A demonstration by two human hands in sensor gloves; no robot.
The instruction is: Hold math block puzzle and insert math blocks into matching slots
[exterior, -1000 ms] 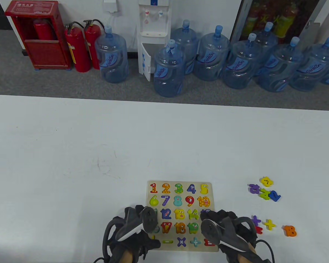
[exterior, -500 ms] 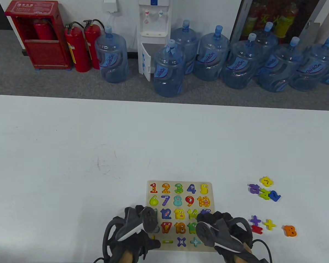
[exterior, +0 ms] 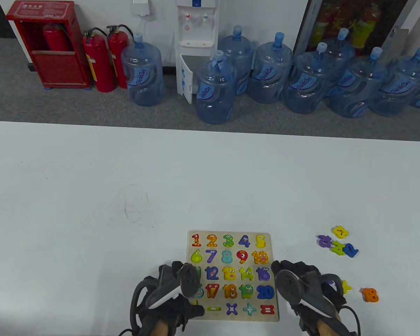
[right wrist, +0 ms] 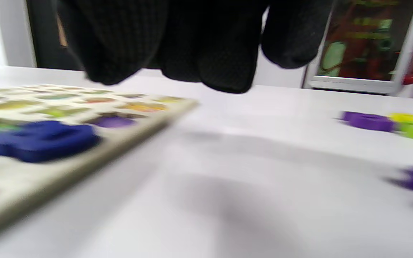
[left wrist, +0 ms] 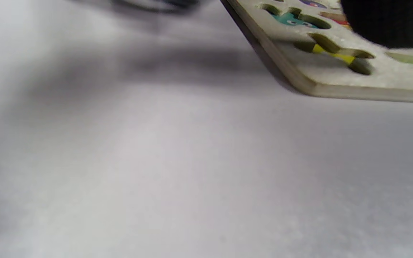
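Observation:
The wooden puzzle board (exterior: 268,235) lies near the table's front edge with number blocks in its slots. My left hand (exterior: 180,280) holds the board's lower left part; a gloved finger (left wrist: 389,21) rests on it beside an empty yellow slot (left wrist: 335,55). A blue 20 block (exterior: 265,292) sits in its slot, and it also shows in the right wrist view (right wrist: 38,139). My right hand (exterior: 290,271) hovers just right of the board, with its fingers (right wrist: 210,53) holding nothing.
Loose blocks lie to the right: yellow (exterior: 340,231), purple (exterior: 324,241), green (exterior: 337,248), blue (exterior: 350,250), a yellow plus (exterior: 345,287) and an orange one (exterior: 370,294). Water bottles and fire extinguishers stand on the floor beyond the table's far edge.
My right hand has moved right, off the board's lower right corner, uncovering the blue 20 in its slot. It now covers the purple plus and red block. My left hand has not moved.

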